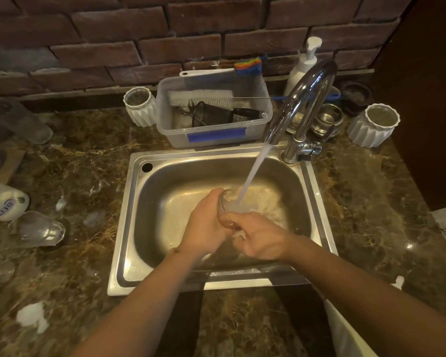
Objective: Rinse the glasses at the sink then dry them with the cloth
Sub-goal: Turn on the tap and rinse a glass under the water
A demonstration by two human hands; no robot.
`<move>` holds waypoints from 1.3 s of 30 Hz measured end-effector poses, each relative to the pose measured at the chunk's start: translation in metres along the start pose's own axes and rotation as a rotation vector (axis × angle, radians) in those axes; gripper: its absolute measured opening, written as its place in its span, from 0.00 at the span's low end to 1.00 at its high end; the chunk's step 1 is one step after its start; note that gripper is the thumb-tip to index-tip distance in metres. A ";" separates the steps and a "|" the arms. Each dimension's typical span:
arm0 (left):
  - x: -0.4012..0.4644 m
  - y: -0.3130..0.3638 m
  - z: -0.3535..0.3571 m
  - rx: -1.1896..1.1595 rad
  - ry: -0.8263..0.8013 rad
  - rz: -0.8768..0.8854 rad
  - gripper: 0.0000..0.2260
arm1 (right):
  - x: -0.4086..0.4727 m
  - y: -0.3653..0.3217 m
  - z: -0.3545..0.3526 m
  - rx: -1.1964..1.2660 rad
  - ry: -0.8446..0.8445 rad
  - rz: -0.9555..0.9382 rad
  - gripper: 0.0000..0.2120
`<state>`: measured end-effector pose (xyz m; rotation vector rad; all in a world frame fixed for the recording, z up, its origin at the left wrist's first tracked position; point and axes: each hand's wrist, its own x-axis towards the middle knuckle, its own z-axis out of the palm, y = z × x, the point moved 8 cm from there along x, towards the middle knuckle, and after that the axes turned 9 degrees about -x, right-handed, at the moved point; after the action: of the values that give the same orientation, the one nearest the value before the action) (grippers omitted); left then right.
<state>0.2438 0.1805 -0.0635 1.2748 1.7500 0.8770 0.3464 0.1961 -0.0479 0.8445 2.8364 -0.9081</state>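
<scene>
glass: a clear glass is sitting low over the sink, right under the stream of water that's running from the chrome tap

left hand: the left hand is wrapping round the glass from the left, fingers curling on the wall, so that grip is closed on it

right hand: the right hand is pinching the near rim, thumb on the outside, fingers seemingly reaching inside to rub, though the water is blurring that bit

step: looking like mid-rinse to me, drying isn't coming yet

what could go wrong: wet glass plus wet fingers is asking for a slip, and a drop means it's hitting the steel basin and maybe chipping; the stream is coming in at a slant and hitting the rim, so it's probably spraying onto the desk; pressing too hard inside thin glass could crack it

other glasses: one more glass is lying on its side on the left of the desk, with blurry ones further back and below it that I can't really make out; a tipped one could be rolling off if it gets nudged

cloth: not spotting one for sure, something white is showing at the bottom right but I can't tell what it is

surface: brown marbled stone desk, looking wet, with foamy white blobs near the front edge

room: dark brick wall behind, a plastic tub holding brushes, a white pump bottle, two white ribbed pots, dim warm light
</scene>
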 end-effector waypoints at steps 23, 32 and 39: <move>0.011 -0.015 0.013 -0.265 -0.458 -0.130 0.33 | 0.001 0.004 -0.013 -0.472 -0.086 -0.243 0.19; -0.002 0.013 -0.011 0.235 0.238 0.123 0.33 | 0.012 0.009 -0.008 0.553 0.076 0.342 0.20; 0.007 -0.004 0.006 -0.481 -0.457 -0.246 0.28 | 0.009 0.025 -0.026 -0.186 -0.064 -0.025 0.12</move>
<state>0.2458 0.1870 -0.0706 0.8367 1.2069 0.7329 0.3541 0.2315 -0.0416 0.7460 2.8257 -0.6474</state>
